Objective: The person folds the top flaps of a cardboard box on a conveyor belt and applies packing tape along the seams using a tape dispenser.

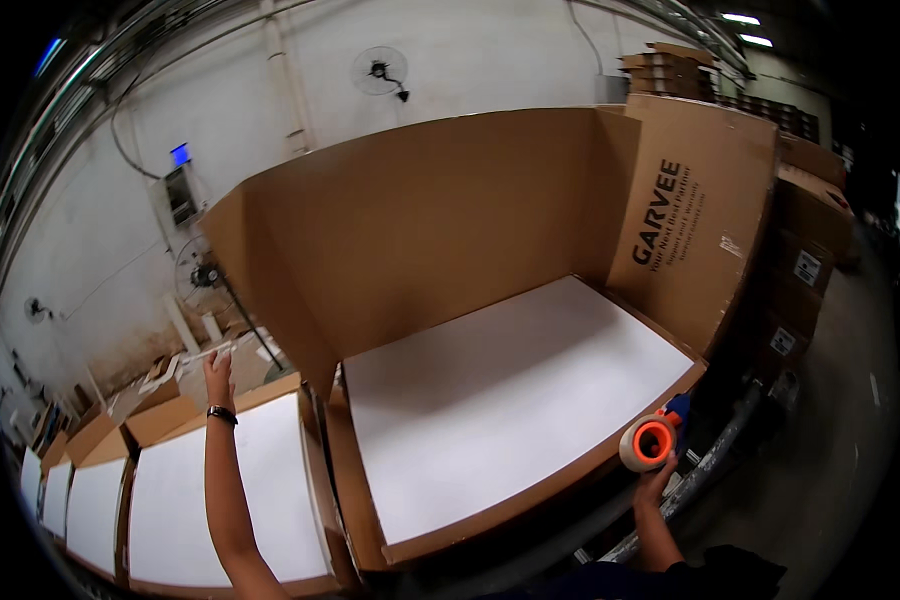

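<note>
My right hand (655, 484) grips a tape dispenser (631, 448) with an orange hub, a blue part and a wide roll of tape. It hangs just beyond the near right corner of a large open carton (440, 225). A flat white sheet or board (510, 410) lies inside that carton, framed by brown cardboard edges. My left arm reaches out over the neighbouring carton's white panel (170, 510). At its end my left hand (219, 372) is raised with its fingers stretched out, holding nothing that I can see. A dark band circles that wrist.
The large carton's tall back and side flaps stand upright, including a printed flap (695, 220) on the right. More cartons with white panels (95, 510) line up to the left. Stacked boxes (790, 290) and a metal rail (715, 460) are at right; a fan (378, 70) hangs on the wall.
</note>
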A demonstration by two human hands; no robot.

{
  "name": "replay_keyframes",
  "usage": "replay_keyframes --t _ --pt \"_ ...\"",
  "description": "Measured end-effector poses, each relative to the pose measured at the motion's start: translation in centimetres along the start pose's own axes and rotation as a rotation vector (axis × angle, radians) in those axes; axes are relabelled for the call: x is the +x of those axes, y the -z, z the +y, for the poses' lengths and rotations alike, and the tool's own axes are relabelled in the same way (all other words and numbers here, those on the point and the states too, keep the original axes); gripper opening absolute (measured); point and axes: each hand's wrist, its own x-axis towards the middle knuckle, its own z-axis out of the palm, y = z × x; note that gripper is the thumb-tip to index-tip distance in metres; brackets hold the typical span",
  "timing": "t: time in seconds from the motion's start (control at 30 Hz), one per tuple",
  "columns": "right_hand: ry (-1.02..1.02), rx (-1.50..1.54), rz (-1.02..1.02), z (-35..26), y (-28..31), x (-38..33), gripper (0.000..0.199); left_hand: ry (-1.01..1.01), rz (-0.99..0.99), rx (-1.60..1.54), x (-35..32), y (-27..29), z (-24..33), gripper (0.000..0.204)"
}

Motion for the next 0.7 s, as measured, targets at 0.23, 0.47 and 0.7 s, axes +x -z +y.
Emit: replay_keyframes --t 0.23,0.47,0.7 --pt "-0.04 0.08 0.028 -5.5 -2.2 5.2 0.053 -0.157 0.065 0.01 13.8 -3.2 -6.7 0.089" --pt "-0.038 -0.033 -0.097 -5.3 -4.0 18.3 0.054 -0.419 0.233 0.709 19.4 -10.0 -7.9 0.039" --pt "-0.298 -0.289 -0.109 -0.9 -2.1 32.8 0.058 -0.298 0.829 0.827 6.8 -19.1 -6.2 0.069"
